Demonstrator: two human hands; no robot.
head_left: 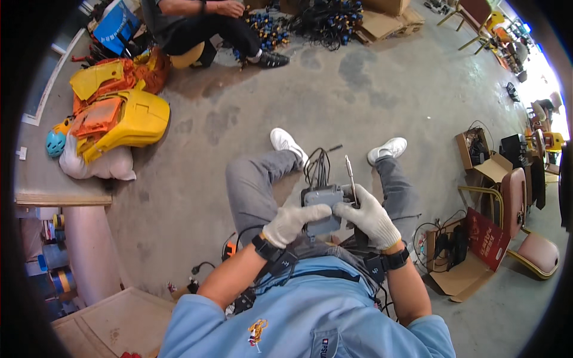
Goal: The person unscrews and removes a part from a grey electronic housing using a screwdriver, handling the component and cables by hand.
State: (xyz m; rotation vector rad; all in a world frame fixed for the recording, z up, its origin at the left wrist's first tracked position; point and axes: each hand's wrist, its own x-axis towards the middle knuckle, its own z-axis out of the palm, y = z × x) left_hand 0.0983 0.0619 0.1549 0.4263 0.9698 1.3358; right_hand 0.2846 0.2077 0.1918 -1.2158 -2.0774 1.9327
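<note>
Between my knees I hold a grey metal-looking box (324, 197) with several black cables (320, 170) running out of its far side. My left hand (293, 224), in a whitish work glove, is closed round the box's left side, its thumb lying across the top face. On the other side my right hand (375, 219), gloved alike, touches the box with its thumb. A slim silver rod like a screwdriver (350, 172) sticks up from the right hand's fingers and points away from me. The fingers under the box are hidden.
Yellow and orange plastic shells (128, 119) lie at the left. A seated person (209, 33) is at the far left beside a heap of cables (325, 24). Open cardboard boxes (456, 279) and a fallen chair (518, 209) stand at the right. A wooden board (116, 322) is near left.
</note>
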